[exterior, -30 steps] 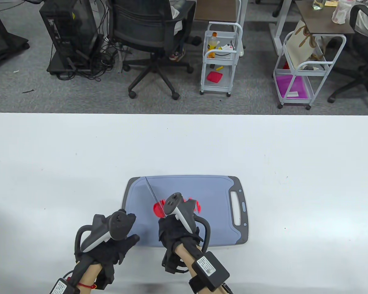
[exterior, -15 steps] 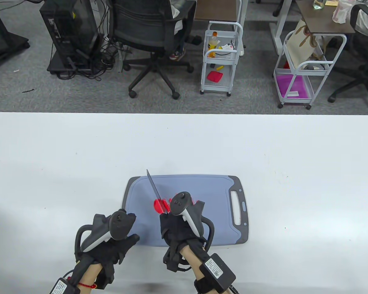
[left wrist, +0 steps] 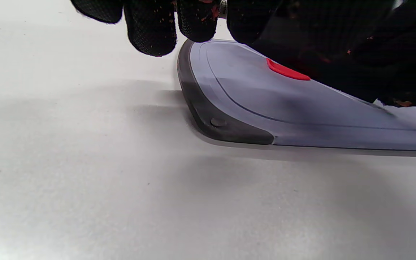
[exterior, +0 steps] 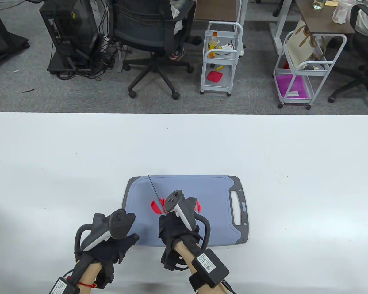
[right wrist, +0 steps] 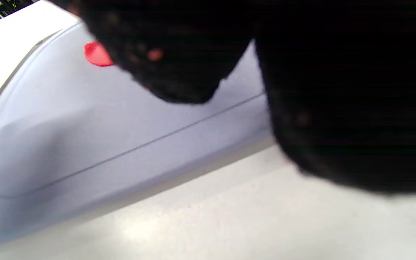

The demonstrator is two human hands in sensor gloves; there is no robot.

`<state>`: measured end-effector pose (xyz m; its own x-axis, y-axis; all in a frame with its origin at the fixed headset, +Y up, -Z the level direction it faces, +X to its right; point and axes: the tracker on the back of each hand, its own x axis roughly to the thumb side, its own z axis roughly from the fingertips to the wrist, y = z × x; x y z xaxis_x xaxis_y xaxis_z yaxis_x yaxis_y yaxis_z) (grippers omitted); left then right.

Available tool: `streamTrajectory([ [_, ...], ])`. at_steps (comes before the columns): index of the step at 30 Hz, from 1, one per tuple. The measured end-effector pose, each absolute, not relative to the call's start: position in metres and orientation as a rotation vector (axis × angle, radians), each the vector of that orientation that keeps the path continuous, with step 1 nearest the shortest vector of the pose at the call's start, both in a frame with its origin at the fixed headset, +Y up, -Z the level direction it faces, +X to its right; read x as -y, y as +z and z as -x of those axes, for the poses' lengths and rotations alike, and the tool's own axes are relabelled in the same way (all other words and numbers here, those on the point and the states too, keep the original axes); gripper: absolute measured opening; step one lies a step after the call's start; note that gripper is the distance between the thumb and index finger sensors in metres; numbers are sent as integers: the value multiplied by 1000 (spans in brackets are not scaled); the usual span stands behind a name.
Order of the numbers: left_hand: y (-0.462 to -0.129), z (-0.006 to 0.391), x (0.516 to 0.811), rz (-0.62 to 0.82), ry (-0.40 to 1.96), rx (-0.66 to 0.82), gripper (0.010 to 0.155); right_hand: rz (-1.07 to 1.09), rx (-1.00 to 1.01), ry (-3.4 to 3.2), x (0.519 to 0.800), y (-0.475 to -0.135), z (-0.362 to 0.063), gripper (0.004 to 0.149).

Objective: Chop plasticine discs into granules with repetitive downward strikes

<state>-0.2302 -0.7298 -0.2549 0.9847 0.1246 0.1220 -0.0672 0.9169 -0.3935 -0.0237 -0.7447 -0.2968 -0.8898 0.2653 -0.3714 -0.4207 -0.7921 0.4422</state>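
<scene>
Right hand (exterior: pixel 179 232) grips knife (exterior: pixel 155 193) over cutting board (exterior: pixel 214 190); blade angles toward board's far-left corner. Left hand (exterior: pixel 116 242) rests at board's near-left corner, fingers curled; cannot tell if closed. Risk, as I judge: unpinned board skids under strikes, or clay sticks to blade and lifts. Red clay pieces (exterior: pixel 155 207) lie mid-board, just beyond right hand, partly hidden beneath it.

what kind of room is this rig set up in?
Looks like an office or lab: grey carpet, a swivel office chair, a computer tower with tangled cables, and white utility carts beyond the white table.
</scene>
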Motion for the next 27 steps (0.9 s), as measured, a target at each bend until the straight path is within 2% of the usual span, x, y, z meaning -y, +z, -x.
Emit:
streamTrajectory([
  [4, -254, 231, 728, 391, 105, 148, 76, 410, -669, 2619, 744, -295, 21, 60],
  [10, -254, 233, 726, 381, 107, 145, 76, 260, -403, 2708, 721, -288, 33, 57],
  [12, -254, 233, 728, 388, 100, 144, 76, 254, -330, 2754, 722, -291, 38, 56],
  [13, -254, 233, 728, 388, 100, 144, 76, 258, -348, 2774, 726, -294, 39, 56],
  [15, -255, 233, 728, 387, 105, 143, 76, 324, -690, 2841, 746, -304, 40, 59],
  [16, -255, 233, 727, 385, 106, 144, 76, 324, -621, 2741, 743, -303, 38, 59],
  [17, -255, 233, 727, 385, 108, 143, 76, 349, -733, 2749, 741, -306, 38, 59],
  [22, -255, 232, 729, 390, 105, 146, 76, 333, -734, 2742, 742, -300, 28, 60],
  [27, -254, 231, 730, 393, 102, 151, 75, 389, -639, 2662, 749, -305, 30, 58],
])
